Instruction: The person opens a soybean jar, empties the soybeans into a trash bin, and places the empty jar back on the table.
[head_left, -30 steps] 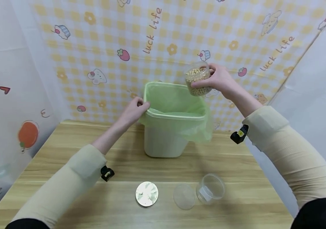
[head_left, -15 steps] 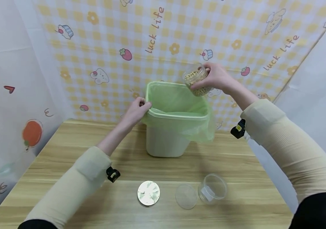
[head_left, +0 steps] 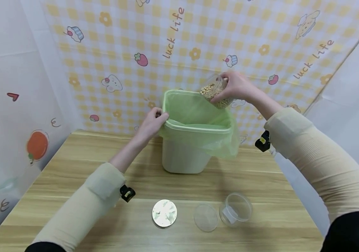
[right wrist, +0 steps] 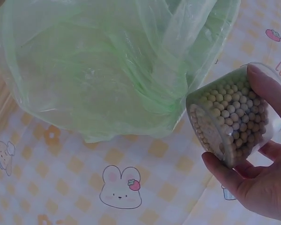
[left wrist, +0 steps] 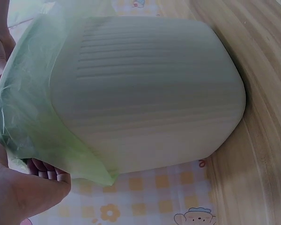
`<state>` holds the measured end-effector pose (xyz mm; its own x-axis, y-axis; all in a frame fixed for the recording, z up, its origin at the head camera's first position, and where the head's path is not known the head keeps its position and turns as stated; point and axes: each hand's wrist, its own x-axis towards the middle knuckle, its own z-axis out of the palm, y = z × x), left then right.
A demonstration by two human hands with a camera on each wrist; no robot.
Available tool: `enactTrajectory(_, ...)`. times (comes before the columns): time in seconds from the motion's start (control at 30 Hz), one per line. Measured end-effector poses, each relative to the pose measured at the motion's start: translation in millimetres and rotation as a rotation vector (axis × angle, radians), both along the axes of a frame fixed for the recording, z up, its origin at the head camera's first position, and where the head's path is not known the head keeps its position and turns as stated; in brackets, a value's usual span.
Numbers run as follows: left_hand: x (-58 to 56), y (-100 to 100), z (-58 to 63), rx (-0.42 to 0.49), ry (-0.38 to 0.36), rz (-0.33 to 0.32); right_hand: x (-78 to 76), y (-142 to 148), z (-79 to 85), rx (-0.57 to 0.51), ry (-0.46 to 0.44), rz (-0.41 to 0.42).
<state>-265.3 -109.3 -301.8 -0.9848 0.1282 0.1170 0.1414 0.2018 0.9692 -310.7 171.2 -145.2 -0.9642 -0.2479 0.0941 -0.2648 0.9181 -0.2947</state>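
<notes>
My right hand (head_left: 237, 86) grips a clear jar (right wrist: 229, 117) filled with small round beige balls (right wrist: 236, 110). The jar tilts left, its mouth over the right part of the bin's opening, with balls right at its lip. Below stands a pale bin (head_left: 182, 154), lined with a translucent green bag (head_left: 211, 141) whose edge is folded out over the rim. At the bin's left rim, my left hand (head_left: 152, 122) pinches the rim and bag between thumb and curled fingers. In the left wrist view the left hand (left wrist: 28, 192) sits at the bag's edge.
On the wooden table (head_left: 129, 224), in front of the bin, lie a shiny silver lid (head_left: 164, 213) and a clear disc (head_left: 206, 217). A clear empty jar (head_left: 236, 209) stands beside the disc. A yellow checked cloth (head_left: 119, 52) hangs behind the bin.
The right hand has tipped the jar further to the left, and the balls have slid toward its mouth. The left hand keeps its place at the bin's rim.
</notes>
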Motion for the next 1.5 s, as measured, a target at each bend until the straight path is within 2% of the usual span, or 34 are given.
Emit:
enactTrajectory(0.47,-0.4,1.2,-0.4,0.011,-0.003,0.009,-1.1,-9.7,7.4,0.126,-0.022,0.059)
enactTrajectory(0.87,1.2,1.2,-2.1,0.031,-0.003,0.001,0.5,-16.0,10.2,0.183,-0.05,0.067)
enactTrajectory(1.5,3.1,0.4,-3.0,0.04,0.006,-0.005,1.7,-22.2,12.8,0.236,-0.031,0.1)
